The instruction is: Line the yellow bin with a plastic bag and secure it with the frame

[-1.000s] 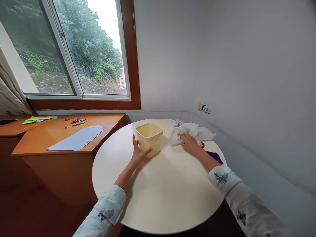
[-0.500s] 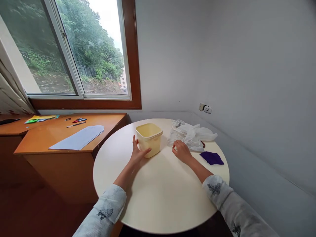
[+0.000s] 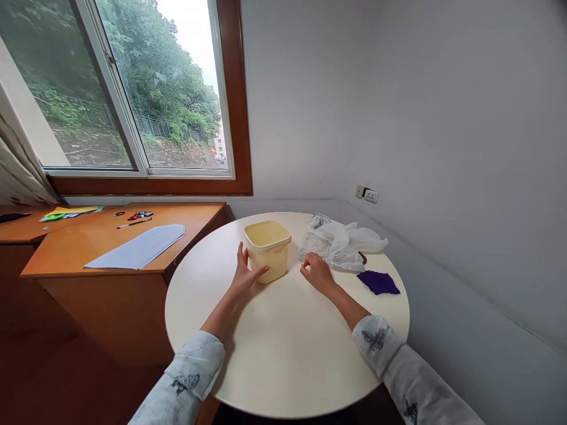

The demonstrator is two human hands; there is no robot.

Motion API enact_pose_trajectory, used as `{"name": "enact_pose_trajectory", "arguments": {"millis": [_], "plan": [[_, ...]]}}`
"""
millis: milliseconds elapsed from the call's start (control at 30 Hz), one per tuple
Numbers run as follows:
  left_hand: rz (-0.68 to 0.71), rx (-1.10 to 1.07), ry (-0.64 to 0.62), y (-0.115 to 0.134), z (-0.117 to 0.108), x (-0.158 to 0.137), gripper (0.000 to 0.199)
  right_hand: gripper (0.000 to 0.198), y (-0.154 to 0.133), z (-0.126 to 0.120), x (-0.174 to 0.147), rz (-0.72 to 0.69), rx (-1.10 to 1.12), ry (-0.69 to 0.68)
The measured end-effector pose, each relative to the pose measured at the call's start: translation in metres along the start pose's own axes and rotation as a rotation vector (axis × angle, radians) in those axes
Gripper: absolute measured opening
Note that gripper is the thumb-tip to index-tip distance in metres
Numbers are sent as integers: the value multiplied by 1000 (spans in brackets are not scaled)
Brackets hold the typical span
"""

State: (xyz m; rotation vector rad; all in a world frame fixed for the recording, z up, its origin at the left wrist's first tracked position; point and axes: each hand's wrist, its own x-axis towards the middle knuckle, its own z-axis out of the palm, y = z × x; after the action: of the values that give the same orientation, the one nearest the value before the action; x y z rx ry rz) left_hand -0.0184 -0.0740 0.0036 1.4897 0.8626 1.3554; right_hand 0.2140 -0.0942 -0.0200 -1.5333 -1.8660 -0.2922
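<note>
A pale yellow plastic tub (image 3: 267, 260), open at the top, stands upright on the round white table (image 3: 283, 342). My left hand (image 3: 243, 274) grips its lower left side, thumb across the front and fingers along the left wall. Its inside bottom is out of sight. Just right of the tub, my right hand (image 3: 318, 273) hovers low with curled fingers and thumb pressed in; whatever they may hold is hidden. Behind that hand lies a crumpled white plastic bag (image 3: 343, 243). A dark purple cloth piece (image 3: 379, 282) lies flat to the right of my right wrist.
A small brown item (image 3: 363, 258) pokes out beside the bag. On the left, a wooden desk (image 3: 195, 227) carries white paper sheets (image 3: 137, 247), a pen (image 3: 134, 224) and small colourful items (image 3: 140, 215). Walls border the table behind and on the right.
My right hand has shifted a little left, away from the purple cloth and closer to the tub. The left hand keeps its place on the tub.
</note>
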Motion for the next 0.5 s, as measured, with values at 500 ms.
{"name": "enact_pose_trajectory", "arguments": {"millis": [500], "plan": [[8, 26, -53, -4, -3, 2, 95, 28, 12, -26, 17, 141, -84, 173]]}}
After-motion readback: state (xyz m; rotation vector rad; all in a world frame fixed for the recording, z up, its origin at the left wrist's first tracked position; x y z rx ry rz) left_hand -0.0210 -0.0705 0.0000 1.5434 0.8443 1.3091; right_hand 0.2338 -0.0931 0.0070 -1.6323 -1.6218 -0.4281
